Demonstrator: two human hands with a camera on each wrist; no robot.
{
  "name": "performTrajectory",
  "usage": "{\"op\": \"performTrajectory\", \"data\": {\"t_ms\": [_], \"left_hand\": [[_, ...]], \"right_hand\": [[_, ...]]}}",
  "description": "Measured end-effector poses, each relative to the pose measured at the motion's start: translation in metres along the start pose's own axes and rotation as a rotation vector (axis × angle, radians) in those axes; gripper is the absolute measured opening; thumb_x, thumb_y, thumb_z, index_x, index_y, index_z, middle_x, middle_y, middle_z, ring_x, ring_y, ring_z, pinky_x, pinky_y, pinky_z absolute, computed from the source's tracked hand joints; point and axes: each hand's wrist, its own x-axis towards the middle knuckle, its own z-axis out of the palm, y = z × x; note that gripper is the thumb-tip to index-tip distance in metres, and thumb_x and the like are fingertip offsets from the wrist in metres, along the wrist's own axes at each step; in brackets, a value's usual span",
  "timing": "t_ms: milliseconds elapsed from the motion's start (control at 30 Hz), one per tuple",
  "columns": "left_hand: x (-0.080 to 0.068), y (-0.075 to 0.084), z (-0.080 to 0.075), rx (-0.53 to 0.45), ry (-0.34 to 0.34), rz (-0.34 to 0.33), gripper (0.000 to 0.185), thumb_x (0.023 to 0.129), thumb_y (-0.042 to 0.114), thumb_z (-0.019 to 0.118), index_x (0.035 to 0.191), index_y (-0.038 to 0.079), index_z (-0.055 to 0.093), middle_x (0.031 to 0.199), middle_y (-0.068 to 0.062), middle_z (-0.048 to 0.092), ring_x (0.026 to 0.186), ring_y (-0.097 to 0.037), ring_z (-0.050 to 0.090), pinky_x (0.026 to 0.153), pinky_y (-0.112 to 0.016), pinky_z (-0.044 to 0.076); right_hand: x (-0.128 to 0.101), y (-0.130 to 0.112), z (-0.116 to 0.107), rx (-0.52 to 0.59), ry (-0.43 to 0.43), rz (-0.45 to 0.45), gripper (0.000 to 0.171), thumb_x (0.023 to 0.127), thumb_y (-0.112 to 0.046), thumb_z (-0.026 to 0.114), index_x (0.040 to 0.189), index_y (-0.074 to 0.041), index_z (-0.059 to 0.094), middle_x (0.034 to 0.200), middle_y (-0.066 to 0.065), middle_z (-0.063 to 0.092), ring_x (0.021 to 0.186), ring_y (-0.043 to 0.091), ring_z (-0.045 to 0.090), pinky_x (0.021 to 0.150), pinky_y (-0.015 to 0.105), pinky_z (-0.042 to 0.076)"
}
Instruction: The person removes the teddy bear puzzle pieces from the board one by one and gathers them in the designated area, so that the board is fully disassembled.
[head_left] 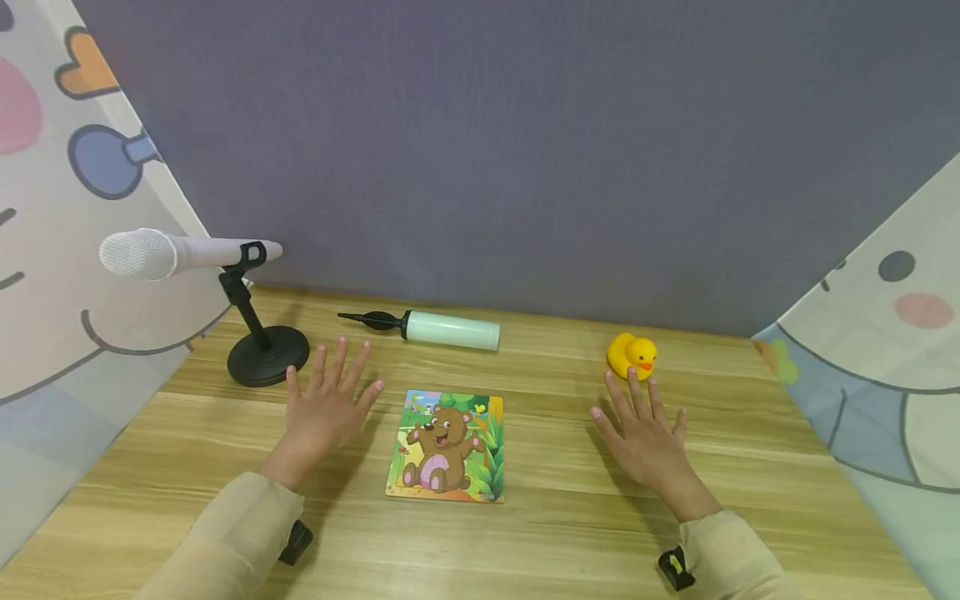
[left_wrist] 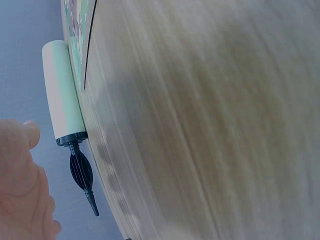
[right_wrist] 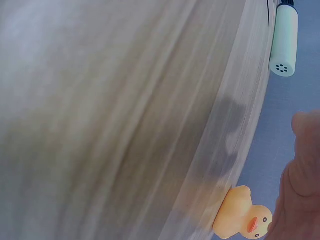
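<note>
My left hand (head_left: 327, 408) is held palm down with fingers spread, between the microphone stand and a square bear puzzle (head_left: 444, 450). It holds nothing. My right hand (head_left: 647, 442) also has its fingers spread and grips nothing; its fingertips overlap the lower edge of a yellow rubber duck (head_left: 624, 354) in the head view. In the right wrist view the duck (right_wrist: 239, 215) sits on the wood beyond the hand. A pale green hand pump (head_left: 453, 330) with a black nozzle lies behind the puzzle, its nozzle pointing left.
A white microphone (head_left: 202, 253) rests tilted in a black stand (head_left: 268, 357) at the back left. The wooden table (head_left: 555, 542) meets a grey panel (head_left: 525, 150) at the back. Cartoon-printed panels stand at both sides.
</note>
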Motion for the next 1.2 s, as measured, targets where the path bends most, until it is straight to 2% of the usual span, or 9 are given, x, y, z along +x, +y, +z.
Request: {"op": "performTrajectory", "data": {"t_ms": [667,967,1200], "left_hand": [[-0.001,-0.002,0.001,-0.026,0.004,0.019,0.071,0.109,0.05,0.034,0.165,0.015,0.006,0.168,-0.02,-0.006,0.152,-0.048,-0.006,0.114,-0.073,-0.01],[0.0,-0.002,-0.001,-0.038,0.015,0.1,0.075,0.106,0.051,0.044,0.165,0.017,0.012,0.168,-0.021,0.002,0.151,-0.05,0.001,0.113,-0.075,-0.005],[0.003,-0.002,-0.001,-0.072,-0.088,0.166,0.09,0.099,0.059,0.054,0.164,0.013,0.014,0.168,-0.022,0.002,0.152,-0.05,-0.002,0.112,-0.078,-0.004]], "right_hand": [[0.001,-0.003,-0.004,0.003,0.017,-0.009,0.074,0.107,-0.059,0.031,0.165,-0.02,0.008,0.169,0.019,-0.006,0.151,0.051,-0.006,0.107,0.081,-0.009],[0.003,-0.003,-0.007,-0.015,0.044,-0.028,0.075,0.106,-0.06,0.032,0.165,-0.023,0.005,0.169,0.018,-0.006,0.152,0.05,-0.005,0.109,0.08,-0.005],[0.006,-0.011,-0.01,-0.004,0.09,-0.094,0.075,0.106,-0.057,0.038,0.165,-0.027,0.003,0.17,0.016,-0.004,0.152,0.048,-0.002,0.109,0.081,0.001]]}}
